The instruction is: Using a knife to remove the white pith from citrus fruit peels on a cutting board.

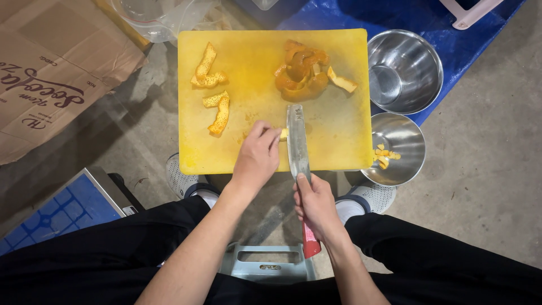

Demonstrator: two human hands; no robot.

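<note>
Left hand [258, 158] pinching a small yellow fruit piece [284, 134] on the yellow cutting board [333, 141]. Right hand [316, 206] closed round the red-handled knife [297, 144]. Probably soft, light, slippery; best gripped by fingertips, clear of the blade.

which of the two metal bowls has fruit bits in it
The smaller steel bowl, nearest the person, holds a few orange pieces; the larger bowl beyond it is empty.

One yellow cutting board [339, 141] lies on the floor. One knife [297, 144] rests on it. Two metal bowls [404, 70] sit beside the board, the smaller bowl [403, 135] holding a few orange bits. Two curled peel strips [206, 70] lie on the left, and one heap of peels [299, 70] on the right. Two hands [257, 161] are in view. One flattened cardboard box [51, 73].
</note>
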